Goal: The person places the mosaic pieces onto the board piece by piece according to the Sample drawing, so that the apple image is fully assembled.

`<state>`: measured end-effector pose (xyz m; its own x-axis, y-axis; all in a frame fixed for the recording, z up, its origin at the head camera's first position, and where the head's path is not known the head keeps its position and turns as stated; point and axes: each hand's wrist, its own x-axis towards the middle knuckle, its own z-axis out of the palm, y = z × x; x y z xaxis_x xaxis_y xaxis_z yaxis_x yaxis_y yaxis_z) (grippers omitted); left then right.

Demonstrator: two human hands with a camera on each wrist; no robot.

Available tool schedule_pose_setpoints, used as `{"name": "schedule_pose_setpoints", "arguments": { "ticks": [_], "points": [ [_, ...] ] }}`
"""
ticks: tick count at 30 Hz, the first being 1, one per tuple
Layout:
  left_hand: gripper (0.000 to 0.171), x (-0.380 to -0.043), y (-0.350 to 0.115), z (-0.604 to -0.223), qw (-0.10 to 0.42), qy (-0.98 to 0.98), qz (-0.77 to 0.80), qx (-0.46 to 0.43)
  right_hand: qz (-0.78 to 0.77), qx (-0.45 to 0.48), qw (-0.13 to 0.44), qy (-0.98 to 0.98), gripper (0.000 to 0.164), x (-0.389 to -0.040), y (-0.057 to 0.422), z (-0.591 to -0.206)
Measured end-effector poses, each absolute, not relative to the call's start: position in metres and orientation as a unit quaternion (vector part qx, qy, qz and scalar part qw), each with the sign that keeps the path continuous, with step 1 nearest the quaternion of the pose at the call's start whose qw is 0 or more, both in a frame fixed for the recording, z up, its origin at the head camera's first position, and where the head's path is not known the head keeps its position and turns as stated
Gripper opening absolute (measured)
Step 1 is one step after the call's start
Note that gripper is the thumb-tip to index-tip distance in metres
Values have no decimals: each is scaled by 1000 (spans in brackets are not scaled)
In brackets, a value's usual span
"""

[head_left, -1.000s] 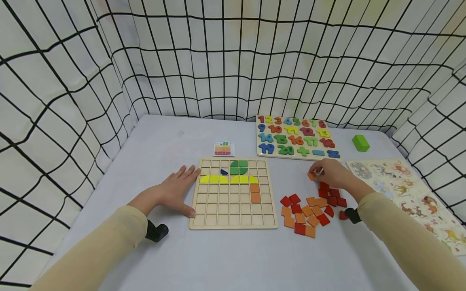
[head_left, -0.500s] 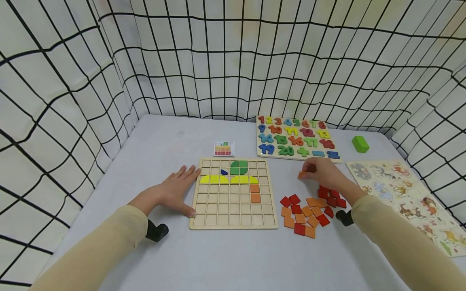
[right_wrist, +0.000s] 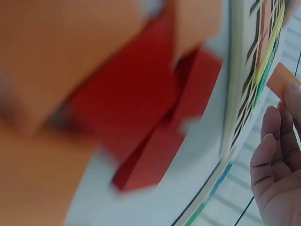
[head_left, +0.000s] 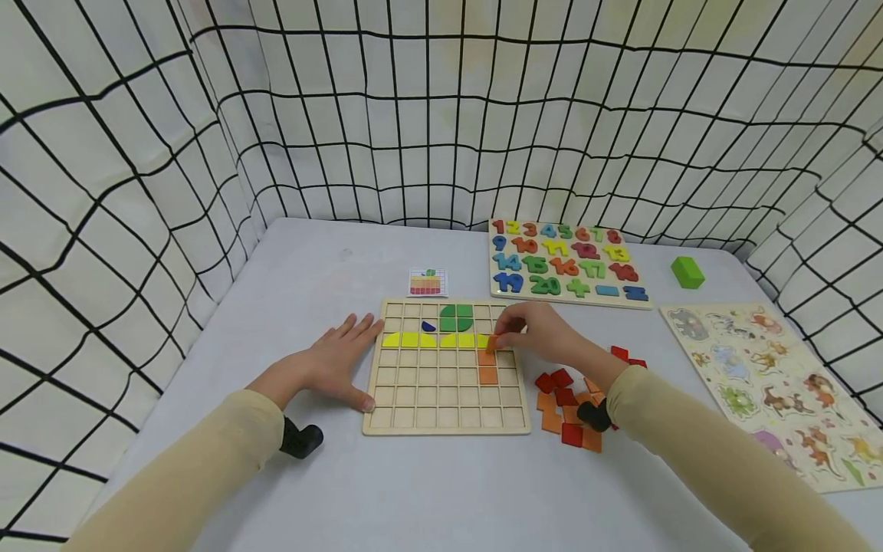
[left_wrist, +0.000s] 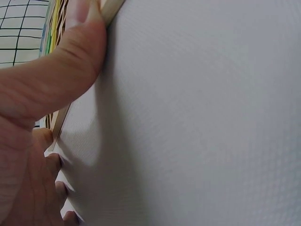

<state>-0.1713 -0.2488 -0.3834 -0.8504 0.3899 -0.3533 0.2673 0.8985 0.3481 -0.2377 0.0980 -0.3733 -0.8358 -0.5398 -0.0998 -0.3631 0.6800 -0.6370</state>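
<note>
A wooden grid board (head_left: pixel 428 418) lies in the middle of the table, with yellow, green and blue pieces and two orange squares set in its cells. My left hand (head_left: pixel 319 366) rests beside it, fingers spread straight, thumb on the board's left edge; the left wrist view shows the thumb (left_wrist: pixel 82 52) against that edge. Over the board's right side my right hand (head_left: pixel 541 331) pinches an orange square tile (head_left: pixel 491 343) between thumb and fingertips. In the right wrist view that orange tile (right_wrist: pixel 281 81) is held tilted, above the board.
Loose red and orange tiles (head_left: pixel 572 435) lie right of the board, partly under my right forearm. Behind stand a small pattern card (head_left: pixel 428 282) and a number puzzle (head_left: pixel 566 264). An animal puzzle (head_left: pixel 779 383) and a green block (head_left: pixel 687 272) are at right. Black netting surrounds the table.
My right hand has carried the orange tile leftward from above the loose pile to over the board's right part. The left hand keeps its place on the board's edge.
</note>
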Motion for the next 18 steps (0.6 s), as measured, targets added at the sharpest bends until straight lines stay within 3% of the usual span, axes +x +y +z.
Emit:
{"name": "schedule_pose_setpoints", "arguments": {
  "ticks": [7,18],
  "points": [
    [132,-171,-248,-384,211,951,145,172,-305,-280,174,894,4,-229,71,-373],
    [133,-170,-250,-385,210,951,146,173,-279,-261,172,908,5,-227,56,-378]
  ]
}}
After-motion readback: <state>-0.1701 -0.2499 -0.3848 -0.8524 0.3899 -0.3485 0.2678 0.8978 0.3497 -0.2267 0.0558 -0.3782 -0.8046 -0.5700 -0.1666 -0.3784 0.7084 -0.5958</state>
